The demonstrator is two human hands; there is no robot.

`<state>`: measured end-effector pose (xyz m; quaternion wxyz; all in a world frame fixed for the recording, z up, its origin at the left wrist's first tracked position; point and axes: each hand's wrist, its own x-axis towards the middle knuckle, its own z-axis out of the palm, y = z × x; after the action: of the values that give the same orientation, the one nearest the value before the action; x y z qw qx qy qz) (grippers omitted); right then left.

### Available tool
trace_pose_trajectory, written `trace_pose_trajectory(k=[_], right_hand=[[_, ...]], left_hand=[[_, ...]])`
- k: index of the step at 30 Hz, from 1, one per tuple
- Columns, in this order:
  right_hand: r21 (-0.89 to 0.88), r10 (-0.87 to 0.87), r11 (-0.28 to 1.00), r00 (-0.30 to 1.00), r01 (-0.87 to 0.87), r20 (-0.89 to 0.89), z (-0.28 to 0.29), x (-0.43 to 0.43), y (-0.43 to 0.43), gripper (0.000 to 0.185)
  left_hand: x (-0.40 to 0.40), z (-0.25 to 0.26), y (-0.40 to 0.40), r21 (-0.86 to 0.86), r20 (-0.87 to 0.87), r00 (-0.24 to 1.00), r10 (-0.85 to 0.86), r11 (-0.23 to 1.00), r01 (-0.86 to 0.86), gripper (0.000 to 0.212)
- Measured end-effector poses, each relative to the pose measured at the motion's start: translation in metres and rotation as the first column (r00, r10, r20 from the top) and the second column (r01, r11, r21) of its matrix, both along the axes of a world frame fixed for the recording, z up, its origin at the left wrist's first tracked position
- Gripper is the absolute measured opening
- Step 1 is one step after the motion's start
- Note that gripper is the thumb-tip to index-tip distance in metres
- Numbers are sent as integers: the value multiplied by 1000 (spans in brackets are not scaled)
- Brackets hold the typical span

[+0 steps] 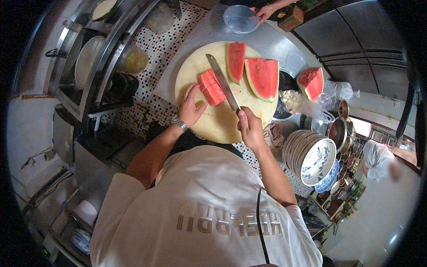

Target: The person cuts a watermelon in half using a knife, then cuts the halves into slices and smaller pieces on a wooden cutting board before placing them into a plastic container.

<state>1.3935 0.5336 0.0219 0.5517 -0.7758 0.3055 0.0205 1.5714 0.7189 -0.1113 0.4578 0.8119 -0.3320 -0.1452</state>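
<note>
My right hand [251, 128] grips the handle of a long kitchen knife [224, 82], whose blade slants up and left across the round cutting board [213, 128]. Beside the blade's left side lies a block of cut red watermelon [211, 88], divided into pieces. My left hand [192, 107] holds nothing; its thumb and fingers are apart at the block's lower left edge, where I cannot tell if they touch it. A narrow watermelon wedge [236, 61] with rind lies at the board's top, next to a larger wedge [262, 77] at its upper right.
Another person's hand [264, 13] holds a clear plastic bowl [241, 19] on the metal table [196, 41]. At the right are another watermelon piece [310, 81], a bag of pale food [292, 100], a cloth [276, 135] and stacked bowls [318, 160]. Farther right is a person [377, 158].
</note>
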Motion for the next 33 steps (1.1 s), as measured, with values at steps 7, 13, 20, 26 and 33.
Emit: trace_pose_trajectory(k=[7, 13, 20, 26, 33], right_hand=[[-202, 94, 973, 990, -113, -104, -70, 10, 19, 38], [-133, 74, 987, 989, -90, -125, -69, 8, 13, 41], [-241, -15, 970, 998, 0, -60, -69, 1, 3, 39], [-198, -77, 978, 994, 59, -83, -61, -11, -11, 35], [-232, -38, 973, 996, 18, -82, -14, -6, 9, 32]], left_hand=[[-7, -6, 0, 23, 56, 998, -38, 999, 37, 80], [-7, 23, -13, 88, 57, 998, -1, 996, -4, 112], [-1, 27, -42, 131, 113, 992, -59, 990, 44, 115], [-3, 8, -47, 149, 217, 972, -91, 987, 59, 103], [1, 4, -30, 91, 71, 997, -34, 995, 27, 102]])
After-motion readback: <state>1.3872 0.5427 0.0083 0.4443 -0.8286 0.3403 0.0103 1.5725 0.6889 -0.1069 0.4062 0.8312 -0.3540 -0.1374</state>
